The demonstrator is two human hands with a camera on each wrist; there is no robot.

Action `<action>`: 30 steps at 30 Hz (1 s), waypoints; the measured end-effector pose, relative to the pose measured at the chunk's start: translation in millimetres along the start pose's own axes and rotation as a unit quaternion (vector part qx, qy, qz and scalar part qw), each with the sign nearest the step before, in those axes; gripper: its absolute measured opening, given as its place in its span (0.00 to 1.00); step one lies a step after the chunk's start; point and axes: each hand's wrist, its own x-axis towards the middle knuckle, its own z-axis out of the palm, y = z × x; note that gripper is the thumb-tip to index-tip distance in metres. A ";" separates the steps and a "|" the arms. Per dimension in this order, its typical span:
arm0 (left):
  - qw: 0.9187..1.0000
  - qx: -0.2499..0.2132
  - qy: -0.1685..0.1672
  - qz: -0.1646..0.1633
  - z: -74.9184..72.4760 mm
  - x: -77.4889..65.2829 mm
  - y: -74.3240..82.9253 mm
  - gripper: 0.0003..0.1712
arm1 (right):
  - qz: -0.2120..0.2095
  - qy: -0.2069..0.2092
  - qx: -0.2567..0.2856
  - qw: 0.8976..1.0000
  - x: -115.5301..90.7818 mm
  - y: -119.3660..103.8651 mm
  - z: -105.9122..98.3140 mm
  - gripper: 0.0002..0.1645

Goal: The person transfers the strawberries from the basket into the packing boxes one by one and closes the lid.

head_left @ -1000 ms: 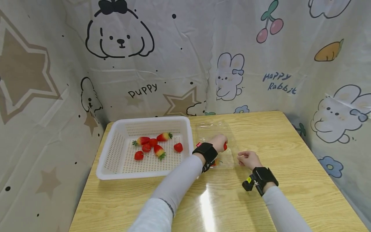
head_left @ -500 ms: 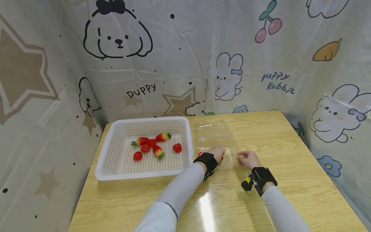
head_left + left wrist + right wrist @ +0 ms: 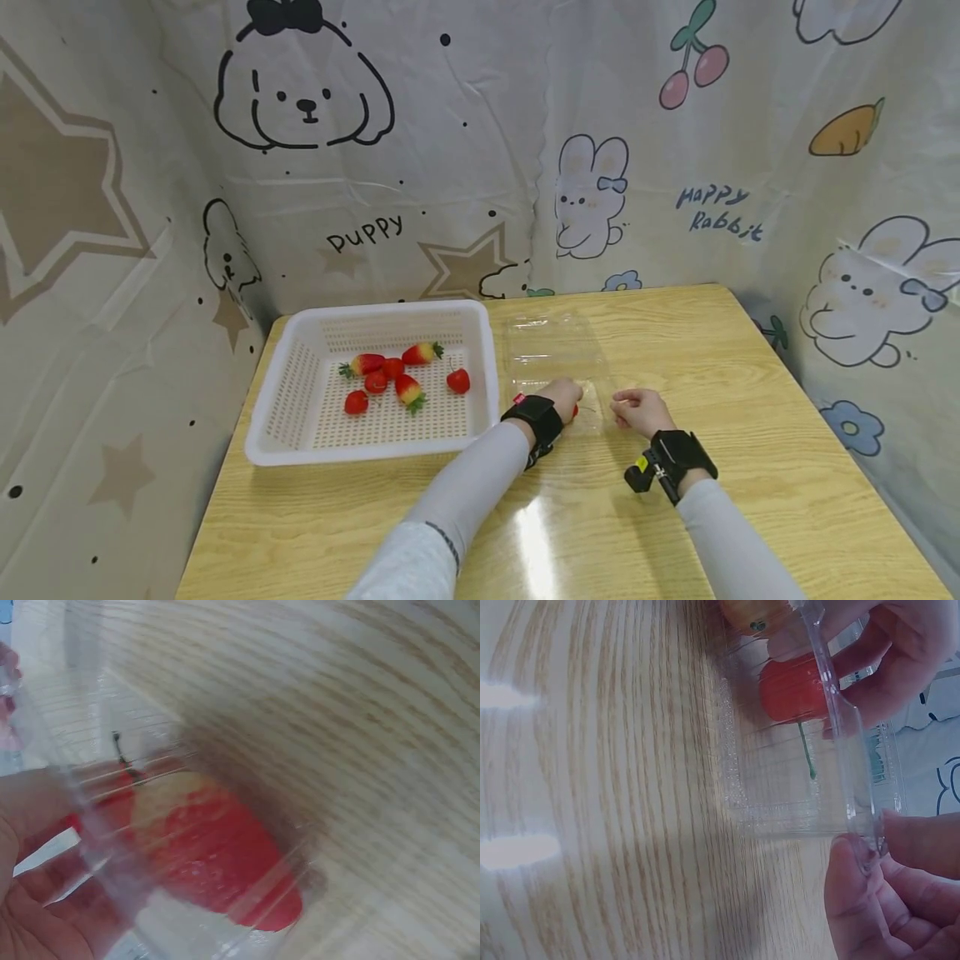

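My left hand [image 3: 561, 395] reaches into a clear plastic clamshell box [image 3: 557, 337], its fingers around a red cherry [image 3: 791, 688] with a thin green stem. Low in the box, a red and yellow strawberry [image 3: 217, 855] lies beside that cherry, seen through the plastic wall. At the box's right edge, my right hand [image 3: 643, 411] pinches the clear rim between thumb and fingers [image 3: 847, 881]. From the head camera, the left hand hides most of what lies in the box.
Left of the box stands a white perforated basket [image 3: 258, 433] with several cherries and strawberries [image 3: 422, 354] on its floor. The wooden table [image 3: 675, 333] ends at a printed cloth backdrop [image 3: 480, 167]. A light glare lies on the near tabletop.
My left hand has come down and nearer with the cherry, into the near half of the box, and stays there over the last half second. The right hand keeps its place.
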 end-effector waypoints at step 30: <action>0.976 -0.159 0.086 -0.124 -296.7 -156.8 -50.2 0.31 | -0.008 0.002 -0.001 1.000 3.2 4.1 0.3 0.17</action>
